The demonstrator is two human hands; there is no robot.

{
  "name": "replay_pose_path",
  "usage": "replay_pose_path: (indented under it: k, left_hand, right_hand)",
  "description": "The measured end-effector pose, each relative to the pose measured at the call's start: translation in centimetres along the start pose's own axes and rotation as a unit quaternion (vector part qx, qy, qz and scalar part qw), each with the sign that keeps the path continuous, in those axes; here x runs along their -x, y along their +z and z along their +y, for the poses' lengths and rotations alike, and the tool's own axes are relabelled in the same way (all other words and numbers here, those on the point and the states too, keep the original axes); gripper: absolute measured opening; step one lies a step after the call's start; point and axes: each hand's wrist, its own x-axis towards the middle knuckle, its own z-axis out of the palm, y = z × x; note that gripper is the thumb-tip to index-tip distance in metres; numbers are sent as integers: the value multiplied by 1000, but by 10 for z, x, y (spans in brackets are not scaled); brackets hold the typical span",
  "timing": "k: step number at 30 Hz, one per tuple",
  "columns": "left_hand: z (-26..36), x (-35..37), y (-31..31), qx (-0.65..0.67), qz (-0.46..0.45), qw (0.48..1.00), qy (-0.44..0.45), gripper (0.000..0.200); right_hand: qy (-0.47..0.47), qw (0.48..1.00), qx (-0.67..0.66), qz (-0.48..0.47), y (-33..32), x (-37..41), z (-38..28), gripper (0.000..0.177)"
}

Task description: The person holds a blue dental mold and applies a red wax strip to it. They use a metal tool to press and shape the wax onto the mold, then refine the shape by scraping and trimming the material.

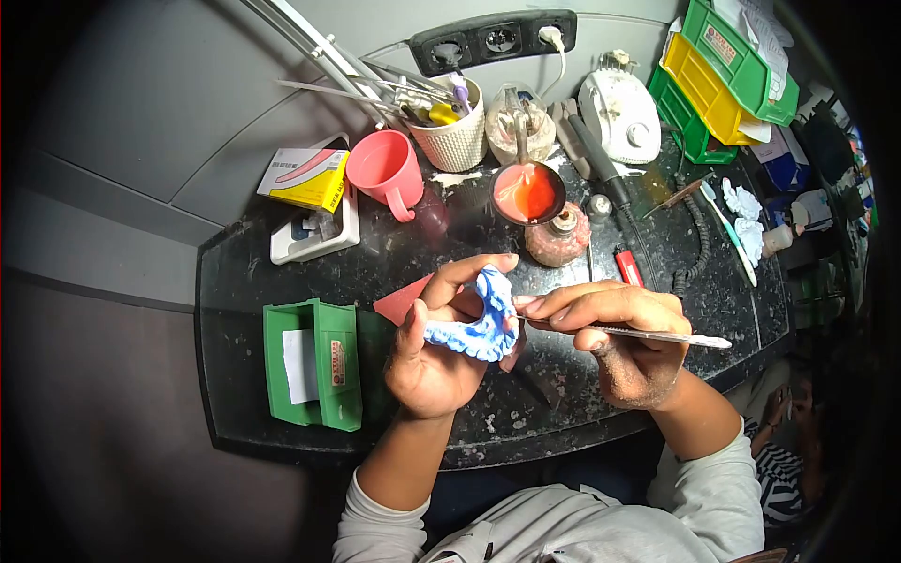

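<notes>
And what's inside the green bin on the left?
Inside the green bin, you can see a white paper. It covers part of the bottom, so whatever might be under it can't be seen.

Left hand point(434, 380) holds blue-and-white dental cast point(482, 343); right hand point(631, 324) holds thin metal tool point(662, 336), tip at cast. Black bench point(239, 281) behind: pink mug point(399, 178), pinkish glass jar point(556, 246).

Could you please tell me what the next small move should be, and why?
Probably a light stroke of the metal tool along the blue-marked model: the right hand holds the tool's tip at the model's edge, while the left hand supports it.
</notes>
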Motion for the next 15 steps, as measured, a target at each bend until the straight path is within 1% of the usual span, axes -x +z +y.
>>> replay_pose_path:
  k: [3,5,6,8,9,11,12,14,15]
  left_hand:
    - [2,0,2,-4,-4,1000,-11,79]
    - [2,1,4,66,21,996,-48,79]
    - [2,1,4,66,21,996,-47,79]
    - [2,-1,0,115,-12,990,-77,79]
    - [1,-4,-5,115,-13,990,-77,79]
    - [-1,-9,-14,82,-138,985,-64,80]
    - [-1,-8,-13,82,-139,985,-64,80]
    - [2,-6,1,-69,-53,996,-9,81]
    - [3,-6,7,-116,-46,992,22,87]
  right_hand:
    - [7,1000,-8,2,0,0,0,14]
    - [2,1000,-4,-8,-1,1,2,15]
    - [2,1000,-4,-8,-2,0,1,15]
    - [-36,997,67,-35,-5,-3,0,15]
    - [-36,996,67,-35,-4,-2,1,15]
    - [-15,997,52,49,-2,1,5,13]
    - [38,993,-35,105,5,2,2,14]
    - [30,987,-87,130,6,3,1,17]
    - [19,985,-103,139,6,4,3,18]
